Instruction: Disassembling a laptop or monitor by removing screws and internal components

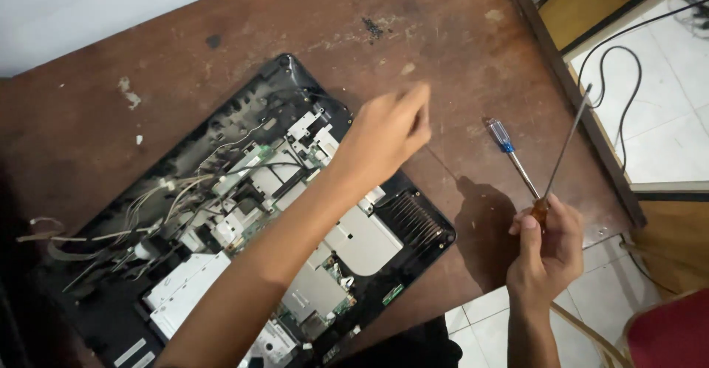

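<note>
A worn brown wooden table (221,35) fills most of the view, its right edge running beside a white tiled floor (665,131) crossed by a black cable (628,94). An opened black laptop base (148,316) lies slantwise across the table's middle and near-left part, its boards, metal shields, heat-sink fins (413,220) and loose flat ribbons (88,231) laid bare. The left hand (384,135) hovers over the base's far corner, fingers drawn together, blurred; whether they pinch anything I cannot tell. The right hand (546,246), past the table's near-right edge, grips a long thin screwdriver (567,146) by its amber handle, shaft pointing away. A smaller blue-collared screwdriver (511,157) lies on the table beside it.
</note>
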